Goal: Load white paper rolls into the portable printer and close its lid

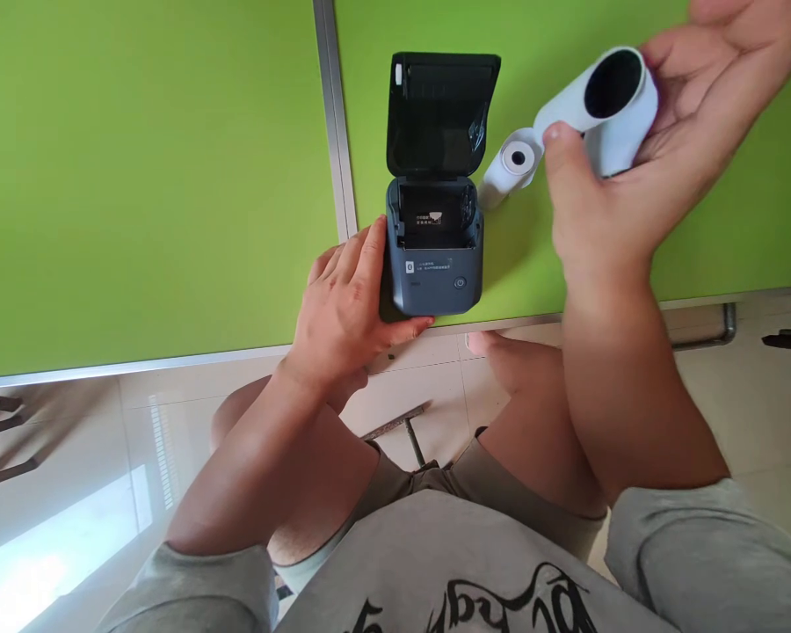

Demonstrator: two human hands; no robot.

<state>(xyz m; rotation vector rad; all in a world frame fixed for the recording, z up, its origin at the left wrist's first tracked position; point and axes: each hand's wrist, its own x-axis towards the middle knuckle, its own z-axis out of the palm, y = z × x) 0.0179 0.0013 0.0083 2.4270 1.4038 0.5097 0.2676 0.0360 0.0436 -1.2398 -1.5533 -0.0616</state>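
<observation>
A dark grey label printer [437, 281] rests near the front edge of the green table, its black lid [443, 114] swung up and its paper bay exposed. My left hand [349, 290] grips the printer's left side, thumb along its front edge. To the right, my right hand [633, 167] is turned palm up and holds white paper [567, 107] curled into a wide tube with a dark oval end, the thumb pressing on it. Close to that thumb is a small white paper roll [507, 169] with a dark core hole, beside the printer. Whether the two white pieces are joined, I cannot tell.
The green tabletop [151, 176] is crossed by a metal seam [336, 114] left of the printer. Its metal front edge [171, 362] runs just before my knees. Below are a tiled floor and metal legs [3, 440] at the left.
</observation>
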